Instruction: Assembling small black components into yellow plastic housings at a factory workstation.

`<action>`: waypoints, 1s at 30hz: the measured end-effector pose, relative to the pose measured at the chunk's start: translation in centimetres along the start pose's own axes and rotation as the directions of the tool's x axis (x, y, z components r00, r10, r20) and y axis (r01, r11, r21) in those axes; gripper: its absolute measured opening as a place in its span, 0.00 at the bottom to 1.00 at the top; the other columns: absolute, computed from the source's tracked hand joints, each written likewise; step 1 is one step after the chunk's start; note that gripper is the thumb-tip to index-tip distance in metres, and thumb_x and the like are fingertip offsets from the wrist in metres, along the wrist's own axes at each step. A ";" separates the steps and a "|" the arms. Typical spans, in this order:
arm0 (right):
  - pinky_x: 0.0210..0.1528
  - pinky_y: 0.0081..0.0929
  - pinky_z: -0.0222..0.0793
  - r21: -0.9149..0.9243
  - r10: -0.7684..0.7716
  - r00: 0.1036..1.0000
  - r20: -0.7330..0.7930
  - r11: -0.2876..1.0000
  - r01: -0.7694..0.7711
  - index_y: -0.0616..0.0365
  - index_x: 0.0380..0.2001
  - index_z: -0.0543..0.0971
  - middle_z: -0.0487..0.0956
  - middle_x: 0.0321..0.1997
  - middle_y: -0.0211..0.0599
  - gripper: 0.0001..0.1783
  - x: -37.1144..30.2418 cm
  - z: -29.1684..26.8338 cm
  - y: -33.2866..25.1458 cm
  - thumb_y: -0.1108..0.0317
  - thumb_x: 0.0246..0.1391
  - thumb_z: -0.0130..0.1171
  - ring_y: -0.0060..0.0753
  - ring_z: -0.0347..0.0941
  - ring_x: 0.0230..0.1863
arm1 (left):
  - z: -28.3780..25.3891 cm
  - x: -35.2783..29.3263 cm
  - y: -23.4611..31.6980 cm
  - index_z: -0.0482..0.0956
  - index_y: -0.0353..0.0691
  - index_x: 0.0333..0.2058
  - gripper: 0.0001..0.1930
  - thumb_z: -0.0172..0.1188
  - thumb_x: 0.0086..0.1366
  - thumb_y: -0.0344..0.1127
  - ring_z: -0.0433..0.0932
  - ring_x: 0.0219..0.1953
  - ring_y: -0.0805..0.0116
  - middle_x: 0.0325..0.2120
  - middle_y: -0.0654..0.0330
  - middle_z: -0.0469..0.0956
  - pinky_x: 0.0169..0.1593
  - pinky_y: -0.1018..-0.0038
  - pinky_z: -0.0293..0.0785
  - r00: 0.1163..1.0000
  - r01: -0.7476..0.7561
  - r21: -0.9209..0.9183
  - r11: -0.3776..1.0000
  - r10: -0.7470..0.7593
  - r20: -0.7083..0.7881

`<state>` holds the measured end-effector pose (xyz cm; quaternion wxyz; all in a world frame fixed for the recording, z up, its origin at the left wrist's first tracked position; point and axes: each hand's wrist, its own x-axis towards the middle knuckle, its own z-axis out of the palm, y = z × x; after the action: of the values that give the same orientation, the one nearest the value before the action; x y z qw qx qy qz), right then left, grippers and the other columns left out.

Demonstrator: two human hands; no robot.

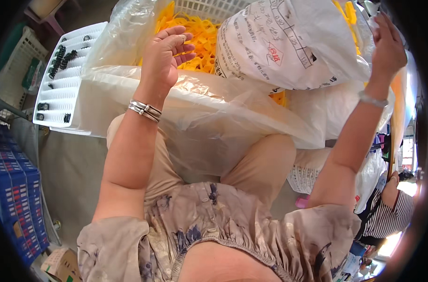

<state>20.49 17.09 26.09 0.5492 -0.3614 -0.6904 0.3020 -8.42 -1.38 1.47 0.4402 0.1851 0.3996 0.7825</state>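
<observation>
My left hand [170, 52] hovers over a heap of yellow-orange plastic pieces [195, 63], its fingers loosely bent and apart, with nothing in them. The heap lies in a white plastic basket [200, 10] lined with a large clear plastic bag [195, 113], which hangs over the near side toward my knees. A white printed sack [289, 51] rests across the right part of the heap. Out at the upper right, my right hand [389, 49] is raised, its fingers closed on pale plastic film [371, 8]; the fingertips are partly hidden.
To the left stands a white ribbed tray [66, 94] with several black coil springs [59, 61]. Blue stacked boxes [16, 188] and a cardboard box [61, 264] are at the lower left. Another person in a striped top [388, 214] is at the right.
</observation>
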 end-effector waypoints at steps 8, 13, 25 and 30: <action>0.32 0.26 0.67 -0.178 -0.320 0.620 0.716 0.776 0.606 0.61 0.31 0.77 0.78 0.28 0.42 0.12 -9.4 23.8 13.9 0.65 0.45 0.55 0.32 0.73 0.27 | -1.0 0.1 1.0 0.69 0.31 0.38 0.10 0.46 0.56 0.25 0.73 0.29 0.63 0.31 0.52 0.74 0.35 0.68 0.73 0.992 0.034 -0.144 0.989 -0.051 -0.113; 0.36 0.34 0.69 -0.498 0.167 0.561 0.811 0.699 0.512 0.60 0.28 0.78 0.77 0.30 0.48 0.11 -11.0 34.1 29.4 0.66 0.43 0.51 0.47 0.74 0.32 | -1.7 0.6 1.2 0.70 0.31 0.37 0.11 0.45 0.54 0.25 0.73 0.30 0.63 0.31 0.52 0.74 0.36 0.69 0.72 0.994 0.031 -0.138 0.990 -0.045 -0.101; 0.44 0.36 0.67 -0.762 0.672 0.376 0.639 0.619 0.188 0.61 0.41 0.74 0.74 0.43 0.51 0.16 -20.9 40.8 43.1 0.69 0.46 0.52 0.48 0.70 0.46 | -4.1 -0.5 4.1 0.69 0.29 0.41 0.15 0.43 0.55 0.25 0.73 0.34 0.63 0.34 0.51 0.73 0.39 0.69 0.71 0.987 0.054 -0.187 0.981 -0.081 -0.140; 0.45 0.35 0.66 -0.693 0.710 0.204 0.674 0.511 0.508 0.61 0.43 0.71 0.72 0.46 0.50 0.19 -19.8 34.1 56.7 0.69 0.46 0.55 0.46 0.69 0.47 | -2.7 1.5 2.8 0.67 0.29 0.44 0.17 0.45 0.56 0.28 0.73 0.36 0.60 0.38 0.48 0.72 0.42 0.67 0.71 0.990 0.141 -0.236 0.961 -0.133 0.049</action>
<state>-0.64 31.49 -38.11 -0.3015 -0.3547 -0.8771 0.1179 -12.52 -2.16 1.87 0.5189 0.1152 0.3070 0.7894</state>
